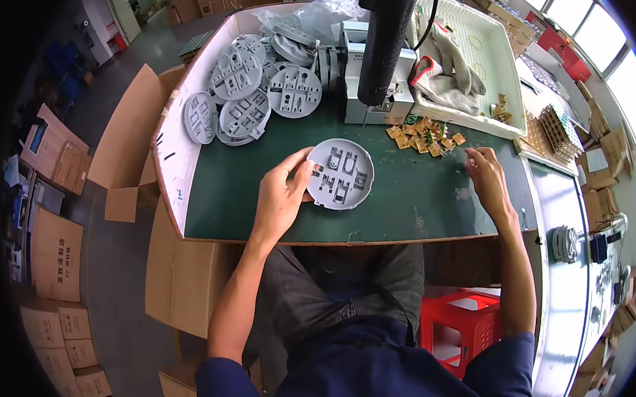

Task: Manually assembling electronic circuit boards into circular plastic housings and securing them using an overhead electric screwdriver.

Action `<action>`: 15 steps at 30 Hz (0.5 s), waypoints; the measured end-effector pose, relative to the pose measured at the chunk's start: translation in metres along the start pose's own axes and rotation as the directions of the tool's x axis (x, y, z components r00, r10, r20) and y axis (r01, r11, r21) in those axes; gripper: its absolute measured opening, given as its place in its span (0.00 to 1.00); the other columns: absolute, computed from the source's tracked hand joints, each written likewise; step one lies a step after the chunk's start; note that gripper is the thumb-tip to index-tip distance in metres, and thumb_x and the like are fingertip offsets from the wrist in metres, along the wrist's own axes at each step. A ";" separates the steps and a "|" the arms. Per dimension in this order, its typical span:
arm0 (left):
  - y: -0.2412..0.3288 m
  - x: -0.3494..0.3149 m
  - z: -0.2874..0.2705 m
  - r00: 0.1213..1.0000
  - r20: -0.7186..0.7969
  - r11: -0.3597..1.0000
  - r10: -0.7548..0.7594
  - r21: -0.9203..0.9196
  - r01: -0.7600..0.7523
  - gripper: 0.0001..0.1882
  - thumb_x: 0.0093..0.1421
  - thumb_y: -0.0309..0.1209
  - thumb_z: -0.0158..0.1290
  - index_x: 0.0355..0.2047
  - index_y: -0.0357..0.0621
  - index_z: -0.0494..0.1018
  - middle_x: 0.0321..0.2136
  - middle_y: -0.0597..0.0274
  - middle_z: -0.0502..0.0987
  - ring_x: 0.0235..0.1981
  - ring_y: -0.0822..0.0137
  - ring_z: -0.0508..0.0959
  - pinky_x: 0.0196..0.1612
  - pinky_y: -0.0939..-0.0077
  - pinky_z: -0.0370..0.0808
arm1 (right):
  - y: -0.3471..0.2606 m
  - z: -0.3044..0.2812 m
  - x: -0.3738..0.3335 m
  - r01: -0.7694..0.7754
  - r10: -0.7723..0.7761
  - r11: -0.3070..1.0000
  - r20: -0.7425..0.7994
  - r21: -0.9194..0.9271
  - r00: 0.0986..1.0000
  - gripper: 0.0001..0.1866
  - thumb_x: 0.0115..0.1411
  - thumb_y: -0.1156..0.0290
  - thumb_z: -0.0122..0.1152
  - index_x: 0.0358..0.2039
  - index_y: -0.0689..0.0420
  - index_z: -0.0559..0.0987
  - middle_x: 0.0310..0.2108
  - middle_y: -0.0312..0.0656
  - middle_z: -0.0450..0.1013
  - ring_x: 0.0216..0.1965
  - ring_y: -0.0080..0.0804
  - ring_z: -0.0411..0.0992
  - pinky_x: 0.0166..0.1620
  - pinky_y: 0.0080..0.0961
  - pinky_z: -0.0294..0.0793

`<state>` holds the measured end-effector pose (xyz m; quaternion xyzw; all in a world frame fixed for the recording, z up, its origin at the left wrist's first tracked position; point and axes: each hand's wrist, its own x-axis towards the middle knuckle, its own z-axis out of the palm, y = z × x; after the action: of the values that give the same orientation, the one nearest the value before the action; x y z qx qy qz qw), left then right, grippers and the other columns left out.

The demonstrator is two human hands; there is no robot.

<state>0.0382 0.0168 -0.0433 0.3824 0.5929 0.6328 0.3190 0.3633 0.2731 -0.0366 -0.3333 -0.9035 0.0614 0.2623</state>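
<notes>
Left hand (281,197) grips the round grey plastic plate (340,173) by its left rim, plate lying flat on the green mat (233,202) near the table's front edge. Bare mat lies left and right of it. Right hand (486,179) rests on the mat, fingers loosely curled, holding nothing, just short of the small circuit boards (423,136). Farther back: heap of grey plates (248,96), black press column (385,42), white tray (494,57) with gloves (448,69). White cardboard wall (175,142) bounds the left edge.
</notes>
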 end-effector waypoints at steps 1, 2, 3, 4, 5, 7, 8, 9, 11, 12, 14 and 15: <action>-0.001 0.000 0.004 1.000 -0.027 1.000 -0.001 -0.019 0.001 0.24 0.74 0.36 0.50 0.62 0.30 0.67 0.45 0.55 0.79 0.40 0.71 0.83 0.37 0.74 0.86 | -0.001 0.000 -0.001 0.046 -0.048 0.997 -0.027 -0.058 0.998 0.18 0.62 0.79 0.63 0.53 0.60 0.80 0.42 0.49 0.77 0.42 0.37 0.79 0.46 0.32 0.77; -0.001 0.000 0.008 0.998 -0.055 0.999 -0.003 -0.037 0.001 0.25 0.74 0.35 0.50 0.64 0.30 0.66 0.47 0.54 0.79 0.40 0.70 0.83 0.38 0.73 0.86 | -0.003 -0.001 -0.002 0.043 -0.045 0.997 -0.028 -0.062 0.999 0.18 0.62 0.79 0.63 0.53 0.60 0.80 0.42 0.49 0.77 0.42 0.37 0.79 0.46 0.32 0.77; 0.000 -0.001 0.015 0.999 -0.053 0.999 -0.002 -0.038 0.000 0.25 0.74 0.35 0.50 0.64 0.30 0.66 0.47 0.54 0.79 0.40 0.70 0.83 0.38 0.73 0.86 | -0.005 0.000 -0.002 -0.005 0.006 1.000 -0.027 0.028 1.000 0.18 0.63 0.79 0.62 0.54 0.61 0.79 0.45 0.49 0.77 0.44 0.36 0.79 0.47 0.31 0.78; -0.001 -0.004 0.024 0.994 -0.111 0.994 -0.016 -0.109 0.004 0.26 0.74 0.35 0.50 0.65 0.30 0.64 0.47 0.54 0.79 0.40 0.69 0.83 0.39 0.72 0.86 | -0.008 0.001 -0.003 -0.054 0.057 0.992 -0.022 0.117 0.998 0.18 0.64 0.79 0.60 0.55 0.62 0.78 0.47 0.48 0.77 0.45 0.36 0.78 0.49 0.30 0.78; -0.002 -0.008 0.032 0.985 -0.169 0.984 -0.033 -0.178 0.003 0.27 0.74 0.35 0.50 0.66 0.31 0.63 0.47 0.53 0.78 0.40 0.69 0.83 0.39 0.71 0.87 | -0.012 0.003 -0.002 -0.101 0.106 0.974 -0.012 0.205 0.994 0.18 0.66 0.80 0.59 0.57 0.63 0.77 0.49 0.48 0.77 0.47 0.35 0.78 0.51 0.30 0.79; -0.001 -0.017 0.036 0.974 -0.218 0.970 -0.058 -0.245 0.003 0.28 0.73 0.35 0.50 0.67 0.31 0.61 0.47 0.52 0.78 0.40 0.68 0.83 0.40 0.71 0.87 | -0.026 0.005 0.002 -0.178 0.194 0.879 0.008 0.442 0.981 0.18 0.66 0.80 0.58 0.57 0.64 0.77 0.50 0.47 0.77 0.48 0.35 0.78 0.52 0.29 0.79; 0.005 -0.023 0.030 0.990 -0.134 0.993 -0.050 -0.115 0.034 0.27 0.73 0.34 0.51 0.66 0.31 0.63 0.47 0.52 0.78 0.40 0.68 0.83 0.39 0.71 0.87 | -0.036 0.006 0.005 -0.235 0.270 0.723 0.047 0.650 0.962 0.18 0.67 0.80 0.57 0.57 0.66 0.77 0.52 0.47 0.76 0.49 0.35 0.78 0.54 0.29 0.79; 0.014 -0.028 0.026 0.998 -0.037 0.999 -0.052 0.012 0.052 0.27 0.72 0.33 0.53 0.66 0.30 0.64 0.46 0.51 0.78 0.40 0.67 0.83 0.38 0.71 0.86 | -0.044 0.006 0.005 -0.274 0.341 0.522 0.097 0.807 0.935 0.17 0.68 0.80 0.56 0.57 0.68 0.76 0.54 0.46 0.76 0.51 0.35 0.78 0.56 0.29 0.79; 0.029 -0.039 0.022 0.996 0.071 0.989 -0.062 0.137 0.052 0.26 0.71 0.31 0.54 0.65 0.30 0.65 0.46 0.51 0.78 0.40 0.66 0.84 0.37 0.72 0.86 | -0.060 0.010 0.010 -0.284 0.303 0.352 0.178 0.892 0.936 0.18 0.69 0.79 0.55 0.58 0.68 0.75 0.54 0.46 0.76 0.53 0.35 0.77 0.57 0.29 0.79; 0.037 -0.045 0.020 0.988 0.109 0.960 -0.107 0.270 0.074 0.26 0.71 0.32 0.55 0.64 0.30 0.66 0.46 0.51 0.78 0.39 0.66 0.84 0.36 0.72 0.85 | -0.067 0.014 0.013 -0.294 0.232 0.159 0.253 0.943 0.939 0.18 0.70 0.78 0.55 0.58 0.69 0.74 0.55 0.46 0.75 0.54 0.35 0.76 0.59 0.30 0.78; 0.047 -0.053 0.018 0.966 0.153 0.846 -0.208 0.524 0.099 0.25 0.70 0.32 0.56 0.62 0.30 0.68 0.45 0.51 0.79 0.39 0.67 0.84 0.34 0.74 0.83 | -0.086 0.016 0.015 -0.298 0.217 0.082 0.275 0.951 0.937 0.18 0.70 0.78 0.55 0.59 0.68 0.74 0.54 0.47 0.75 0.54 0.35 0.76 0.60 0.30 0.78; 0.049 -0.052 0.020 0.966 0.151 0.846 -0.209 0.523 0.101 0.25 0.70 0.32 0.56 0.62 0.30 0.68 0.45 0.51 0.79 0.39 0.67 0.84 0.34 0.74 0.83 | -0.098 0.015 0.015 -0.302 0.192 0.000 0.297 0.953 0.935 0.19 0.70 0.78 0.55 0.60 0.67 0.73 0.54 0.47 0.75 0.55 0.34 0.76 0.60 0.30 0.77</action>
<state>0.0841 -0.0225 -0.0005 0.4662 0.7328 0.3827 0.3150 0.2903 0.2086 -0.0147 -0.2115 -0.5480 0.7216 0.3663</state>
